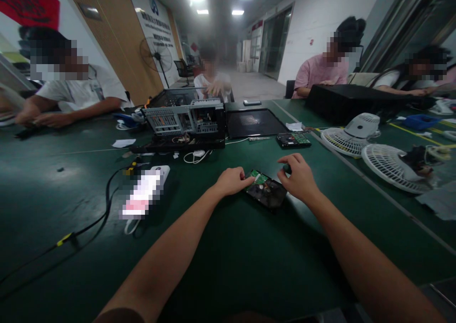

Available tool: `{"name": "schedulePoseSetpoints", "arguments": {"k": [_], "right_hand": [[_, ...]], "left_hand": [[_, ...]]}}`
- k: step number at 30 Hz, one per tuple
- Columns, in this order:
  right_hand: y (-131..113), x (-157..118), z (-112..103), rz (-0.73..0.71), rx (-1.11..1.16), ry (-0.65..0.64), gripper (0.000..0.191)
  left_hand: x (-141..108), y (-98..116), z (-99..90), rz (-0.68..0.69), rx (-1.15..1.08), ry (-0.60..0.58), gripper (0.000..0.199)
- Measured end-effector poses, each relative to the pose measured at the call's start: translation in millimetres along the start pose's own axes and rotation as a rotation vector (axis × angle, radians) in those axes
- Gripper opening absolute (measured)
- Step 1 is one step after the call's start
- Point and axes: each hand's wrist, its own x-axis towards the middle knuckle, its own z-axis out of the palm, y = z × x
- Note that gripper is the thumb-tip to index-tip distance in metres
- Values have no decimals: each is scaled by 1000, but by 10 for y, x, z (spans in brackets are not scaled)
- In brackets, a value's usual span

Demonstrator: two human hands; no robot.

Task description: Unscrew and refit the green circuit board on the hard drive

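Note:
In front of me a hard drive (269, 194) lies on the green table, its green circuit board at the far left part and its dark metal casing toward me. My left hand (231, 181) grips the drive's left edge, with the thumb over the board. At the drive's right side, my right hand (298, 176) is curled around a small dark handle, which looks like a screwdriver (287, 168); its shaft is hidden. A second hard drive (294, 140) with a green board lies farther back, beyond my right hand.
An opened computer case (183, 118) stands at the back, beside a dark flat panel (254, 122). A phone (146, 190) and black cable (108, 204) lie left. White fan parts (347, 135) and a black case (356, 99) sit right. Several people sit around the table.

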Motion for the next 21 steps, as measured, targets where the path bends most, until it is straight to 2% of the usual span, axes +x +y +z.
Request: {"name": "schedulePoseSetpoints", "arguments": {"k": [2,6,10,16,19,21], "right_hand": [[20,18,-45,21,15,53,27],[-2,28,-111,-25,64,137,19],[-61,14,-142,-40,85,249,18],[-95,2,-207,38,80,428,26],[-89,8,-218,136,237,423,35],[-88,13,-195,216,458,338,40]], "left_hand": [[-4,3,-9,-2,-3,-12,55],[-5,-5,-27,11,-3,-29,53],[-1,-13,-44,22,-11,-49,48],[24,-10,-39,24,-47,-10,49],[43,-31,-20,-4,-108,-1,48],[53,-53,-6,-31,-133,-11,47]]}}
